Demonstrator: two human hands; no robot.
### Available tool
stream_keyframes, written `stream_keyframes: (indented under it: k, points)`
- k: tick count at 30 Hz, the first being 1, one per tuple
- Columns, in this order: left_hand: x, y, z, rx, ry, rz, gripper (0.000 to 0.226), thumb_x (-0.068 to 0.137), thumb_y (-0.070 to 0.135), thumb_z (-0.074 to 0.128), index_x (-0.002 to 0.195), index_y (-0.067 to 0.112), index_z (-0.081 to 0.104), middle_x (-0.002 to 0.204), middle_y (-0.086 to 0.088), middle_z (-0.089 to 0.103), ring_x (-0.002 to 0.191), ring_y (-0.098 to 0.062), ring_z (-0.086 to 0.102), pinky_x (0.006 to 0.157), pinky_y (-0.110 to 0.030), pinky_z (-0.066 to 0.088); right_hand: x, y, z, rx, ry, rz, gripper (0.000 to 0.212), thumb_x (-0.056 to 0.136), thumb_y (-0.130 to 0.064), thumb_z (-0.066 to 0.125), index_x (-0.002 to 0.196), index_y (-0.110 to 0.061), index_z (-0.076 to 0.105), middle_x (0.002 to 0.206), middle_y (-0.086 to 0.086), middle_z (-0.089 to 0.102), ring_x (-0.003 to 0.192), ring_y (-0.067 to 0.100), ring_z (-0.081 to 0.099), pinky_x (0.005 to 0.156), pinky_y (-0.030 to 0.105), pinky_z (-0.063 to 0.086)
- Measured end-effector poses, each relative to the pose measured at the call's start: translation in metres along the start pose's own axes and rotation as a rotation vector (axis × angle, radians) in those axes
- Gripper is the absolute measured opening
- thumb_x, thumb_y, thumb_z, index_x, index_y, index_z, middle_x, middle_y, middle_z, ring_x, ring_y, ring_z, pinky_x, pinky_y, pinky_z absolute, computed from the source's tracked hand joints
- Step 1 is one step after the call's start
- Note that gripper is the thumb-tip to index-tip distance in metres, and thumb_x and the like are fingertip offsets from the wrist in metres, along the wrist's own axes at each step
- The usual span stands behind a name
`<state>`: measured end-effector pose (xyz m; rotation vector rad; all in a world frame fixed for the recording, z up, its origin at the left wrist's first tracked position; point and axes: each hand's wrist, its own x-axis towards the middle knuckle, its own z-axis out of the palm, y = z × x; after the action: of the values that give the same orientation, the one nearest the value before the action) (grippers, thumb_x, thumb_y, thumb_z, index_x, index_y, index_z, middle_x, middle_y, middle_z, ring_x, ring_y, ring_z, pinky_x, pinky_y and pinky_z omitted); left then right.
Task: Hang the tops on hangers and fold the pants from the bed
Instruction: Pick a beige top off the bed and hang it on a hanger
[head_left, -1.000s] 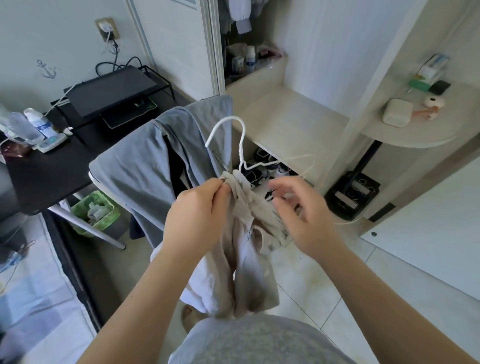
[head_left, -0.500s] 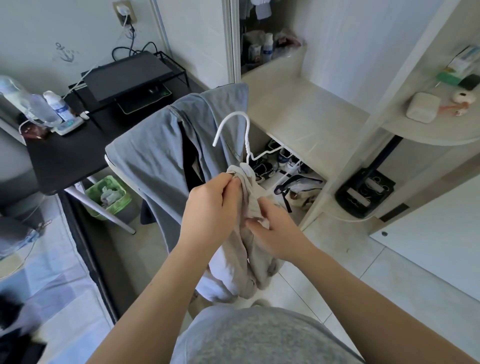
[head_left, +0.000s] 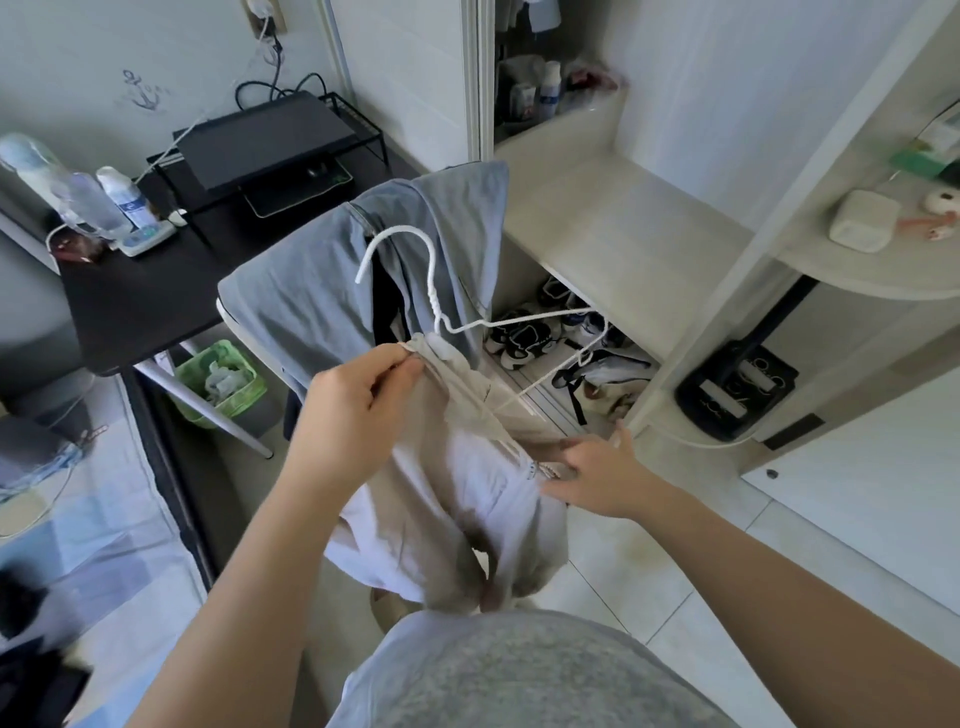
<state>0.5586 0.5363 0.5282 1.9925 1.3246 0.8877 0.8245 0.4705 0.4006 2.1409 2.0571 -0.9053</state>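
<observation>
Light, limp and apt to slip, the pale top (head_left: 441, 509) hangs in the air half on the thin white hanger (head_left: 432, 296), left hand (head_left: 358, 400) pinching its collar at the hanger's neck, likely the surest hold, right hand (head_left: 592, 473) loose-fingered against its shoulder.

No wording can be read. The bottle (head_left: 124, 200) at the desk's (head_left: 135, 296) left edge has a blurred blue label. An anchor drawing (head_left: 141, 92) marks the wall (head_left: 67, 47).
</observation>
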Motion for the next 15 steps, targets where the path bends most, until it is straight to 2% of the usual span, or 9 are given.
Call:
stream_keyframes:
  k: [2, 4, 6, 8, 9, 10, 12, 13, 15]
  points:
    - [0.000, -0.007, -0.013, 0.021, -0.066, -0.006, 0.026, 0.101, 0.025, 0.058, 0.078, 0.015, 0.063, 0.057, -0.009, 0.045, 0.048, -0.007, 0.033, 0.047, -0.019, 0.026, 0.002, 0.013, -0.002, -0.164, -0.024, 0.045, 0.048, 0.088, -0.062, 0.043, 0.106, -0.025, 0.068, 0.121, -0.006, 0.063, 0.140, 0.012, 0.037, 0.114, 0.064, -0.013]
    - [-0.001, -0.012, -0.025, 0.032, -0.141, -0.016, 0.026, 0.101, 0.028, 0.057, 0.079, 0.016, 0.065, 0.058, -0.010, 0.045, 0.049, -0.007, 0.033, 0.047, -0.021, 0.027, 0.003, 0.024, -0.008, -0.209, -0.006, 0.083, 0.037, 0.088, -0.053, 0.047, 0.111, -0.030, 0.064, 0.128, -0.006, 0.059, 0.142, 0.013, 0.034, 0.114, 0.067, -0.007]
    - [-0.003, -0.016, -0.032, 0.029, -0.204, -0.036, 0.025, 0.101, 0.030, 0.057, 0.081, 0.020, 0.067, 0.059, -0.009, 0.048, 0.049, -0.007, 0.036, 0.048, -0.022, 0.029, 0.003, 0.029, -0.016, -0.118, 0.116, 0.105, 0.010, 0.087, -0.039, 0.052, 0.092, -0.032, 0.059, 0.113, -0.007, 0.061, 0.127, 0.016, 0.047, 0.115, 0.065, 0.003]
    - [-0.004, -0.020, -0.034, 0.023, -0.246, -0.071, 0.022, 0.100, 0.031, 0.058, 0.084, 0.023, 0.071, 0.062, -0.012, 0.053, 0.050, -0.009, 0.039, 0.051, -0.024, 0.032, 0.002, 0.031, -0.023, -0.047, 0.270, 0.098, 0.008, 0.086, -0.027, 0.054, 0.078, -0.027, 0.052, 0.096, -0.006, 0.057, 0.107, 0.019, 0.054, 0.109, 0.053, 0.023]
    - [-0.005, -0.021, -0.033, 0.030, -0.266, -0.084, 0.022, 0.100, 0.030, 0.058, 0.084, 0.023, 0.072, 0.064, -0.015, 0.054, 0.051, -0.010, 0.039, 0.052, -0.026, 0.033, 0.002, 0.033, -0.026, -0.015, 0.335, 0.077, 0.007, 0.085, -0.022, 0.055, 0.078, -0.022, 0.053, 0.092, -0.005, 0.056, 0.100, 0.021, 0.055, 0.097, 0.043, 0.032]
    - [-0.005, -0.022, -0.033, 0.045, -0.291, -0.095, 0.022, 0.100, 0.030, 0.058, 0.084, 0.022, 0.072, 0.063, -0.015, 0.054, 0.051, -0.010, 0.039, 0.053, -0.026, 0.033, 0.001, 0.032, -0.030, 0.033, 0.386, 0.044, 0.007, 0.083, -0.018, 0.057, 0.078, -0.018, 0.052, 0.088, -0.005, 0.054, 0.093, 0.023, 0.055, 0.083, 0.035, 0.034]
    - [-0.005, -0.024, -0.030, 0.093, -0.342, -0.115, 0.025, 0.100, 0.031, 0.058, 0.083, 0.019, 0.071, 0.061, -0.013, 0.052, 0.048, -0.005, 0.037, 0.050, -0.020, 0.033, -0.002, 0.025, -0.040, 0.158, 0.420, -0.008, 0.015, 0.080, -0.010, 0.059, 0.075, -0.016, 0.046, 0.086, -0.005, 0.052, 0.085, 0.025, 0.053, 0.068, 0.032, 0.033]
    - [-0.005, -0.024, -0.029, 0.113, -0.369, -0.127, 0.027, 0.101, 0.032, 0.057, 0.084, 0.016, 0.071, 0.062, -0.013, 0.054, 0.047, -0.004, 0.037, 0.049, -0.017, 0.033, -0.004, 0.021, -0.045, 0.222, 0.426, -0.031, 0.016, 0.080, -0.008, 0.060, 0.074, -0.014, 0.046, 0.096, -0.001, 0.058, 0.092, 0.026, 0.056, 0.070, 0.033, 0.037]
    - [-0.005, -0.020, -0.024, 0.123, -0.427, -0.134, 0.029, 0.101, 0.034, 0.055, 0.086, 0.017, 0.072, 0.064, -0.013, 0.058, 0.047, -0.006, 0.039, 0.050, -0.018, 0.035, -0.008, 0.010, -0.057, 0.283, 0.440, -0.093, 0.016, 0.080, -0.005, 0.062, 0.074, -0.009, 0.049, 0.132, 0.005, 0.060, 0.122, 0.021, 0.054, 0.085, 0.029, 0.040]
